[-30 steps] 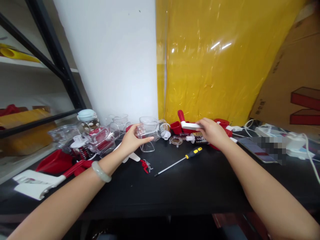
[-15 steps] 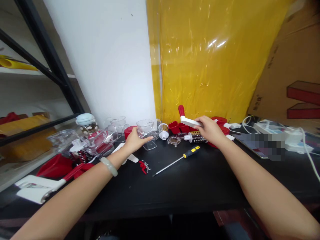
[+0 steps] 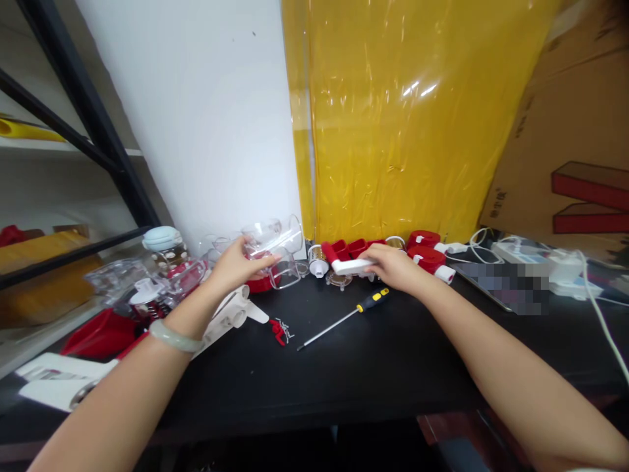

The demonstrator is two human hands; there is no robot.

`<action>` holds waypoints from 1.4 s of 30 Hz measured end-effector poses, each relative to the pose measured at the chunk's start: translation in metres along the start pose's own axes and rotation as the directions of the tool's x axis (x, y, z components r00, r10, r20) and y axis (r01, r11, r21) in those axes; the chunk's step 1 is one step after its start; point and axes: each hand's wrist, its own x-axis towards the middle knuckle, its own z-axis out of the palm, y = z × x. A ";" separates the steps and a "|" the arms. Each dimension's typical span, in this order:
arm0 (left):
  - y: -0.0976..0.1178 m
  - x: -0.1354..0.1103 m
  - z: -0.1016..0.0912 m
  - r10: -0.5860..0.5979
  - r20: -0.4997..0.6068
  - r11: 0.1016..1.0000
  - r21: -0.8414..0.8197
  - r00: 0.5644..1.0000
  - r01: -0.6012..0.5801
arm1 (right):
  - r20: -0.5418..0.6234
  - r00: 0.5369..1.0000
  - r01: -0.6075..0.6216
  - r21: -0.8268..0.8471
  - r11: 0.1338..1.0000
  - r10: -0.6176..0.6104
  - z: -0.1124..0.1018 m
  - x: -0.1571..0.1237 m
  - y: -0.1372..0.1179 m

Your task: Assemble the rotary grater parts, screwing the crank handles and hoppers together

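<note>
My left hand (image 3: 240, 265) is closed on a clear plastic grater housing (image 3: 275, 239), tilted just above the black table. In my right hand (image 3: 393, 265) is a white crank handle (image 3: 351, 266) with a red knob; the hand hides its far end. Behind the crank lie a grater drum (image 3: 317, 259) with a white end and a round clear disc (image 3: 339, 280), partly covered. A screwdriver (image 3: 371, 301) with a yellow and black grip lies in front. Small red wing-shaped pieces and metal pins (image 3: 280, 331) sit to its left. White plastic parts (image 3: 236, 308) lie below my left hand.
Red plastic parts (image 3: 426, 254) stand at the back right beside a tablet (image 3: 484, 285) and white cables (image 3: 479, 246). Clear, red and white parts crowd the left, with a blue-lidded jar (image 3: 164, 239). A white panel and yellow sheeting rise behind the table.
My left hand has raised and tilted the clear housing, moving slightly left. The right hand has shifted left and down with the crank handle, whose red knob now sits lower.
</note>
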 end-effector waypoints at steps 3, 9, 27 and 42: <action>0.014 0.001 -0.018 -0.032 -0.062 0.999 -0.038 0.998 0.030 | 0.143 0.985 0.091 0.044 0.995 -0.097 0.014 0.008 -0.027; 0.024 0.029 -0.023 0.042 -0.111 0.998 -0.052 0.993 -0.048 | 0.354 0.901 0.228 0.101 0.968 -0.249 0.049 0.034 -0.069; 0.019 0.120 -0.004 0.181 0.284 0.983 -0.054 0.942 -0.173 | 0.457 0.868 0.178 0.083 0.980 -0.196 0.073 0.053 -0.070; 0.019 0.164 -0.027 -0.002 0.349 0.993 0.113 0.937 -0.040 | 0.574 0.815 0.198 -0.152 0.968 -0.077 0.072 0.187 -0.087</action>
